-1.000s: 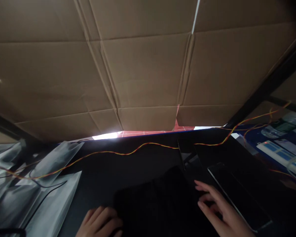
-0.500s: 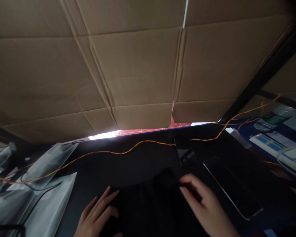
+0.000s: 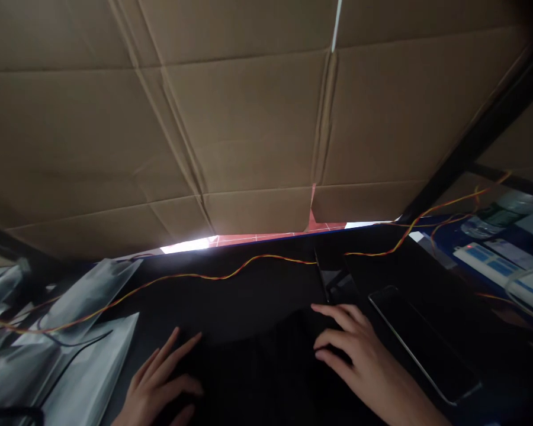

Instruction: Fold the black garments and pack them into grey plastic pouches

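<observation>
A piece of black cloth (image 3: 257, 373) lies in front of me on the black tabletop; its outline is hard to make out in the dim light. At its left edge rests my left hand (image 3: 160, 378), open, the fingers stretched and spread. On the other side, my right hand (image 3: 353, 349) lies at the cloth's right edge with its fingers apart and slightly bent, nothing visible between them. Just right of that hand is a dark phone (image 3: 420, 340) with a pale rim. A second dark, glossy flat device (image 3: 335, 275) lies beyond the fingertips.
Clear plastic bags (image 3: 93, 367) are piled at the left. A twisted red-yellow wire (image 3: 235, 269) runs across the table (image 3: 231, 302). Cardboard (image 3: 257, 118) walls off the back. At the right are a white power strip (image 3: 493, 263) and a plastic bottle (image 3: 493, 219).
My left hand has slid left and a little toward me. My right hand has opened from a near pinch at the cloth's edge, its fingers spreading over that side.
</observation>
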The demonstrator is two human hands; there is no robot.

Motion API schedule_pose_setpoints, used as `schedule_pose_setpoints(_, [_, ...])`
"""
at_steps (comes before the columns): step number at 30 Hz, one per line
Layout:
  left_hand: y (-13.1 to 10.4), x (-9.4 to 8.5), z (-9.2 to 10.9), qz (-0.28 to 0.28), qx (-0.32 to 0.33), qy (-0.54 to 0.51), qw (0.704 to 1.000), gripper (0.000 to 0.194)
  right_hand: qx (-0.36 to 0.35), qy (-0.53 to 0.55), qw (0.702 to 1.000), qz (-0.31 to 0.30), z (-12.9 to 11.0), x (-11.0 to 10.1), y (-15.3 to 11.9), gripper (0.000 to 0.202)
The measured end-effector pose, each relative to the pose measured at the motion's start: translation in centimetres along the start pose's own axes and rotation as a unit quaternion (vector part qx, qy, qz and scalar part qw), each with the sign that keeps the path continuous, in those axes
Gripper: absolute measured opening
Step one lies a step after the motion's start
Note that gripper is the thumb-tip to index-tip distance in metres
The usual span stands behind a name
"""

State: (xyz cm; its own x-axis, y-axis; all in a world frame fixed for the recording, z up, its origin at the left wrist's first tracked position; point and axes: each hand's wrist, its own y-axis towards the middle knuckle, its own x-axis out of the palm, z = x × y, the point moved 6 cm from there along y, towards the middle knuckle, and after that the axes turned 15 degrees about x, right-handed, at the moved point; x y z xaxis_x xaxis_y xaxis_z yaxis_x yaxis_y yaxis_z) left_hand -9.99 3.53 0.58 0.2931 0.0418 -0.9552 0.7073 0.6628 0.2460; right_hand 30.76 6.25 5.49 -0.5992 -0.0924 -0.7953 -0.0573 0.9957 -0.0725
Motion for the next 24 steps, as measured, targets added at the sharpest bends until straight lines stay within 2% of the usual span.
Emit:
schedule_pose_setpoints(3, [-0.8,0.4,-1.7,-0.036,-0.022,0.036,0.998,0.048,0.015,0.078,0.995,0.053,-0.1,-0.9,2.3,0.016])
schedule_pose_setpoints(6, [-0.6,0.7,-2.9,-0.047,-0.002,0.044,0.998,0.076,0.033,0.112,0.985,0.128,0.3,-1.1,4.7,0.023])
schedule_pose_setpoints(7, [-0.2,0.7,-3.1,-0.043,0.002,0.044,0.998,0.074,0.04,0.107,0.982,0.148,0.3,-1.0,5.4,0.023])
schedule_pose_setpoints(9, [1.2,0.2,-3.5,-0.03,-0.005,0.041,0.999,0.048,0.047,0.091,0.977,0.185,0.2,-0.8,6.0,0.02])
schedule_pose_setpoints(11, [3.3,-0.8,-3.3,-0.012,-0.015,0.026,0.999,0.02,0.047,0.079,0.971,0.219,-0.2,-0.9,5.5,0.019])
schedule_pose_setpoints(12, [4.4,-1.5,-3.0,0.005,-0.016,0.01,1.0,0.016,0.04,0.074,0.971,0.225,-0.6,-0.8,4.8,0.02])
schedule_pose_setpoints(14, [6.5,-2.9,-2.5,0.057,-0.024,-0.025,0.998,0.016,0.006,0.063,0.982,0.177,-1.7,-0.1,3.2,0.019])
schedule_pose_setpoints(15, [7.2,-3.5,-2.4,0.086,-0.037,-0.037,0.995,0.017,-0.017,0.051,0.991,0.126,-2.4,0.6,2.3,0.019])
schedule_pose_setpoints(18, [8.2,-4.7,-2.5,0.149,-0.088,-0.036,0.984,0.02,-0.065,-0.002,0.997,-0.033,-3.4,3.3,-0.2,0.042])
schedule_pose_setpoints(19, [8.2,-4.9,-2.5,0.165,-0.105,-0.026,0.98,0.021,-0.068,-0.015,0.996,-0.059,-3.3,3.9,-0.8,0.045])
schedule_pose_setpoints(21, [7.6,-5.7,-2.2,0.201,-0.134,0.001,0.97,0.022,-0.068,-0.024,0.994,-0.081,-2.9,4.6,-1.6,0.037])
schedule_pose_setpoints(23, [7.5,-6.4,-1.1,0.215,-0.117,0.011,0.969,0.019,-0.079,-0.013,0.992,-0.101,-2.4,5.1,-2.3,0.023])
schedule_pose_setpoints(24, [7.8,-6.5,-0.2,0.198,-0.086,0.0,0.976,0.016,-0.085,-0.005,0.99,-0.112,-2.2,5.2,-2.6,0.018])
